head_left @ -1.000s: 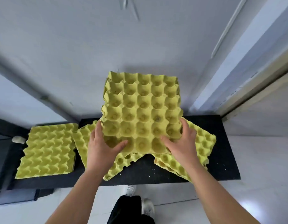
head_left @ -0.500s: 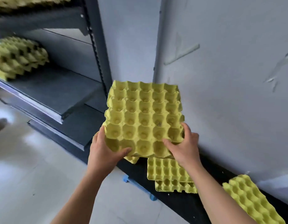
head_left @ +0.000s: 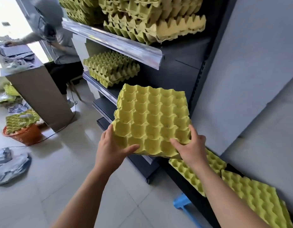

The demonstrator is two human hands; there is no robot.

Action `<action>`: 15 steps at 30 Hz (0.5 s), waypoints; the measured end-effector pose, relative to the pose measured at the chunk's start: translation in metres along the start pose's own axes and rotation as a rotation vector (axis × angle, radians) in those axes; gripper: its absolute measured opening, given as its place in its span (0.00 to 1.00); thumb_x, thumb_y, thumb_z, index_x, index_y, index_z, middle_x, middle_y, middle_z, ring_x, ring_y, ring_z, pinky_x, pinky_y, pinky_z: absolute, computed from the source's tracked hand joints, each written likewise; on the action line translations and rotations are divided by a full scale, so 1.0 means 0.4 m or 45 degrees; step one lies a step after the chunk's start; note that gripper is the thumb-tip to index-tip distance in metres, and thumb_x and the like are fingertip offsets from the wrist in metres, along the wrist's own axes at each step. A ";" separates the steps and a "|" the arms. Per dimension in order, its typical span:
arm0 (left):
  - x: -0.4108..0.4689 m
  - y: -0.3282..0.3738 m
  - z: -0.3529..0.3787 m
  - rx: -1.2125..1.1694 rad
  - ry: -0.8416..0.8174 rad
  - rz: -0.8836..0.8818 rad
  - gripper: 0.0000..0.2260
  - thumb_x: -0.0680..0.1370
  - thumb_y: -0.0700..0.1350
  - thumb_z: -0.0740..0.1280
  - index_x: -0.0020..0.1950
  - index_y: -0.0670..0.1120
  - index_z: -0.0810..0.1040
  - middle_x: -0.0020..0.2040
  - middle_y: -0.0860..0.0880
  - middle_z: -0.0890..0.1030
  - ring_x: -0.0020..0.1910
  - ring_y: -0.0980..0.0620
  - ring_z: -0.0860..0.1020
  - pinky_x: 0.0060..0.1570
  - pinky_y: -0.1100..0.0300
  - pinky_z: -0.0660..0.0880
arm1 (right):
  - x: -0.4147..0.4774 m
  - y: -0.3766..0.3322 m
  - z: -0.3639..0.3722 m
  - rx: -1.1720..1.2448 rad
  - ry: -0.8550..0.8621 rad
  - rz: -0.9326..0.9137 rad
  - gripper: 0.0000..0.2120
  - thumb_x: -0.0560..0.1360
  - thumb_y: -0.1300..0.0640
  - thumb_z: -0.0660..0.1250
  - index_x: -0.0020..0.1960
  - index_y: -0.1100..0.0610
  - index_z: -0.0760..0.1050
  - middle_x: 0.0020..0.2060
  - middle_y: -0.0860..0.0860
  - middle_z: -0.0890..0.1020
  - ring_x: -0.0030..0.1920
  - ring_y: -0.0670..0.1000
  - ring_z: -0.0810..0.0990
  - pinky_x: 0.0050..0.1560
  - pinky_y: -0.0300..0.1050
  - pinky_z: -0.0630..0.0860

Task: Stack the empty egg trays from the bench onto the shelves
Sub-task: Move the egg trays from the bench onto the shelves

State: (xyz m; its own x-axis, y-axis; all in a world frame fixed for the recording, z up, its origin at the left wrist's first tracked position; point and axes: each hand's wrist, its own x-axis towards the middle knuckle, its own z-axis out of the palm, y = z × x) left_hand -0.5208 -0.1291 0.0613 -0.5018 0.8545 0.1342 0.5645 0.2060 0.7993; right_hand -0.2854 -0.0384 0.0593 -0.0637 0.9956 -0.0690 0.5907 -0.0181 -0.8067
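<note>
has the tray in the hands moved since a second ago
Yes. The tray was over the bench; now it is held past the bench's end, in front of the shelves.

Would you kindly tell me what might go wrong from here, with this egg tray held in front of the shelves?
1. The left hand and right hand grip the egg tray only along its near edge, so the far end could sag or slip.
2. The top-shelf pile lies uneven; a bump while loading might topple it.
3. A cable runs across the floor left of the shelves, a possible trip hazard.
</note>
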 end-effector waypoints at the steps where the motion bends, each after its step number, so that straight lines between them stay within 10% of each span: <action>1: 0.025 -0.021 -0.022 -0.003 0.015 -0.008 0.45 0.62 0.56 0.81 0.74 0.55 0.63 0.58 0.58 0.69 0.66 0.52 0.68 0.61 0.58 0.67 | 0.019 -0.027 0.035 -0.013 -0.012 -0.009 0.43 0.68 0.39 0.72 0.75 0.46 0.53 0.62 0.53 0.62 0.62 0.55 0.70 0.54 0.47 0.72; 15: 0.544 -0.270 -0.237 -0.100 0.070 -0.132 0.50 0.57 0.56 0.82 0.74 0.49 0.63 0.67 0.53 0.68 0.68 0.54 0.67 0.66 0.57 0.66 | 0.432 -0.371 0.456 -0.027 -0.060 -0.149 0.43 0.64 0.38 0.73 0.72 0.52 0.60 0.56 0.49 0.63 0.57 0.55 0.73 0.55 0.52 0.76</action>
State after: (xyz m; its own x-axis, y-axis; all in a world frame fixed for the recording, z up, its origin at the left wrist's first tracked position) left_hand -0.7530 -0.0104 0.0596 -0.5911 0.8027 0.0790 0.4560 0.2519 0.8536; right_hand -0.5309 0.1196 0.0599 -0.1708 0.9853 -0.0032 0.5938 0.1003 -0.7983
